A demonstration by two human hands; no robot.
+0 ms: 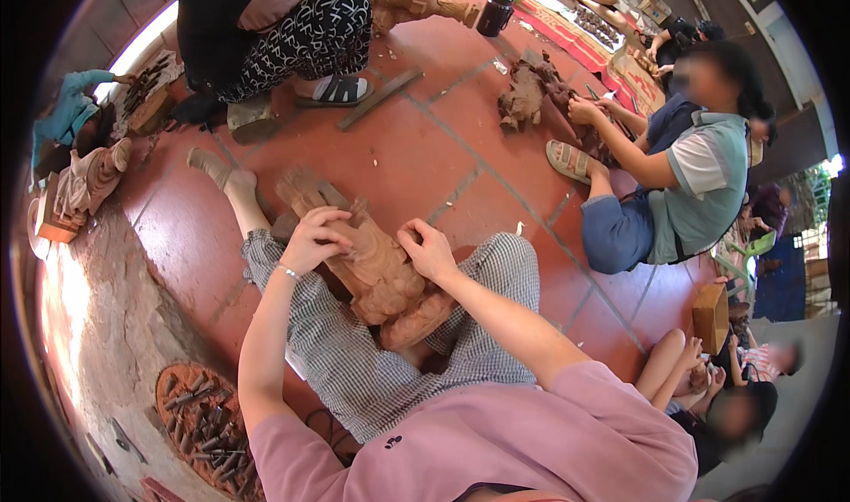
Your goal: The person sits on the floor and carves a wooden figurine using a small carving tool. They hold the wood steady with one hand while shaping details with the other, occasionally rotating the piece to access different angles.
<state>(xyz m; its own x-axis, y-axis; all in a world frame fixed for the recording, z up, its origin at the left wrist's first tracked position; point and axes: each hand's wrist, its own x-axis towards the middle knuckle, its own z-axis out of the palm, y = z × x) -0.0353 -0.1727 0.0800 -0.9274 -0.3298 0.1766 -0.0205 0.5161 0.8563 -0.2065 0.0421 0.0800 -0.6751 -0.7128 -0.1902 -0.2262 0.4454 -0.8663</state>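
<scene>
A carved brown wooden figure [370, 258] lies tilted across my lap between my knees, its rough far end pointing away to the left. My left hand [317, 241] hovers over its left side, fingers bent and apart, with nothing visible in them. At the carving's right edge my right hand [428, 250] has its thumb and fingertips pinched together. Whatever those fingertips may hold is too small or hidden to make out. Below the figure, close to my body, a rounded reddish-brown piece [418, 320] rests against it.
A round tray of carving tools [208, 427] sits on a wooden slab [124, 325] at my left. Another carved figure [88, 183] stands beyond it. Wood strip [381, 97] and a dark jar [495, 13] are on the tiled floor ahead. A co-worker [699, 161] carves at right.
</scene>
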